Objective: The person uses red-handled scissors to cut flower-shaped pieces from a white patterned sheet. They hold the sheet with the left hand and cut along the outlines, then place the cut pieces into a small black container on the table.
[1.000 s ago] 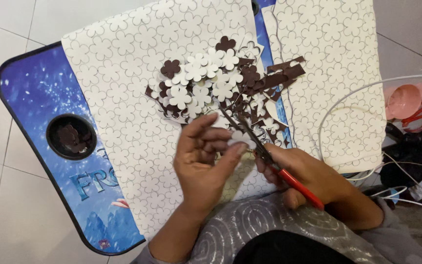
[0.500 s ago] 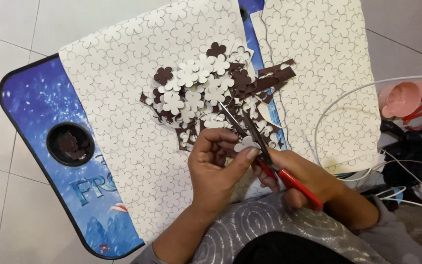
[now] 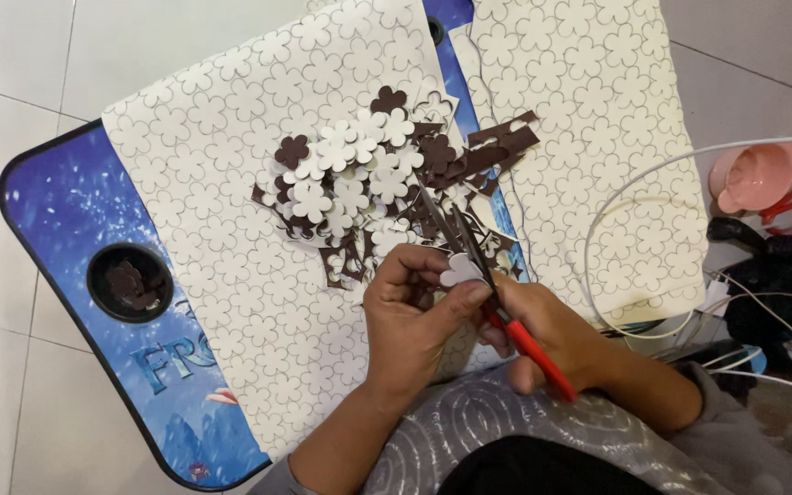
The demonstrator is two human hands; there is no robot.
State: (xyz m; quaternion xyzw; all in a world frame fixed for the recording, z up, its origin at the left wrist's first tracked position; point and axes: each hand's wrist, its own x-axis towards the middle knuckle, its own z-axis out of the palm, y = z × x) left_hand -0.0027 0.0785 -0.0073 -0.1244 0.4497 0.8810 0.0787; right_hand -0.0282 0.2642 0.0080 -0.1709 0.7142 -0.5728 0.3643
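My left hand (image 3: 414, 316) pinches a small cream flower-shaped cutout (image 3: 461, 269) between thumb and fingers. My right hand (image 3: 552, 335) grips red-handled scissors (image 3: 492, 289), whose blades are parted and reach past the cutout toward a pile of cut flower shapes (image 3: 368, 183). That pile mixes cream flowers and dark brown scraps. It lies on a cream sheet printed with flower outlines (image 3: 222, 183), which covers a small blue lap table (image 3: 57, 211).
A second flower-printed sheet (image 3: 598, 137) lies to the right. The table's round cup hole (image 3: 130, 281) holds brown scraps. A white cable (image 3: 616, 197) loops at right, near a pink bowl (image 3: 753, 174) and dark clutter. White floor tiles surround the table.
My hands stayed together at the cutout, turning it slightly against the scissor blades. The view has shifted a little, so the table sits further right and lower.
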